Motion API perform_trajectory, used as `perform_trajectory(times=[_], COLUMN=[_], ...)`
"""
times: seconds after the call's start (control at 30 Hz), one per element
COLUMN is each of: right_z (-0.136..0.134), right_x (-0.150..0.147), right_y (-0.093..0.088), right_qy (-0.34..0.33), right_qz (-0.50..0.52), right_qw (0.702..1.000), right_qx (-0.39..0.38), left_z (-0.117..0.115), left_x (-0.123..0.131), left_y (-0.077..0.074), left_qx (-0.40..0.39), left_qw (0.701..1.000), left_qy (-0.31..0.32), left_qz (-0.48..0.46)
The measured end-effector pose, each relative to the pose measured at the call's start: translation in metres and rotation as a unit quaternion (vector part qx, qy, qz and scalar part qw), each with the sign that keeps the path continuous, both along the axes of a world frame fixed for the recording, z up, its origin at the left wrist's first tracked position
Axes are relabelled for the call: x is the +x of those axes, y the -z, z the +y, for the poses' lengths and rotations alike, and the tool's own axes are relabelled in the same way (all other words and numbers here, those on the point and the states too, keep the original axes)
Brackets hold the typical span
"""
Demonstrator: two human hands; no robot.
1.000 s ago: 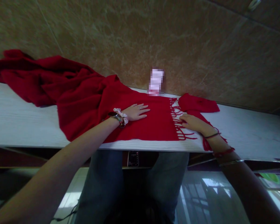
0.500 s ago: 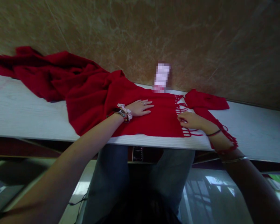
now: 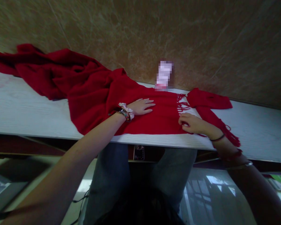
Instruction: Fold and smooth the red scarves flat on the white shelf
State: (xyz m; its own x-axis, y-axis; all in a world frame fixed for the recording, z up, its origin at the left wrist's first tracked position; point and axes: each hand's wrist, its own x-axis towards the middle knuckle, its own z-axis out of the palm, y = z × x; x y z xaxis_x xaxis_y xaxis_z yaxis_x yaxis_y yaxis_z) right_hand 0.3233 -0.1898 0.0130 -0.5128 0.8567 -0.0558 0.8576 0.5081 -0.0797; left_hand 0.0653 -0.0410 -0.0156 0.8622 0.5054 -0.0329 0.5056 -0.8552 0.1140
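A red scarf (image 3: 126, 90) with a fringed end lies along the white table; its left part is bunched and its right part is spread flat. My left hand (image 3: 141, 107) rests palm down on the flat part, fingers stretched out. At the fringe (image 3: 183, 106) on the scarf's right end, my right hand (image 3: 192, 122) has its fingers curled together around the lower strands, which the hand partly hides. Just beyond it lies another red fringed piece of cloth (image 3: 208, 100), folded; whether it joins the scarf I cannot tell.
A brown marbled wall (image 3: 131, 34) rises behind the narrow white table (image 3: 259, 131). Against it stands a small pale object (image 3: 164, 75), blurred out. Below the table's front edge a dark phone-like device (image 3: 139, 153) shows between my legs.
My right hand has shifted slightly down along the fringe and now covers more of the lower strands. My left hand stays flat on the scarf. The view has moved a little.
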Motion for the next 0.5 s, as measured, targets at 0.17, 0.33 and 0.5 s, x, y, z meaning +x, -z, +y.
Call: perform_trajectory(times=[0.17, 0.33, 0.5], right_z=[-0.004, -0.011, -0.011], right_x=[0.033, 0.058, 0.032], right_y=[0.002, -0.012, -0.02], right_qy=[0.036, 0.11, 0.067], right_qz=[-0.089, -0.16, -0.044], right_qw=[0.995, 0.98, 0.995], right_qx=[-0.026, -0.048, 0.051], left_z=[0.0, 0.001, 0.002], left_x=[0.0, 0.0, 0.0], left_y=[0.0, 0.002, 0.003], left_qx=[-0.005, 0.003, 0.01], left_qw=[1.0, 1.0, 1.0], left_qy=[0.003, 0.007, 0.007], left_qz=[-0.008, -0.012, -0.012])
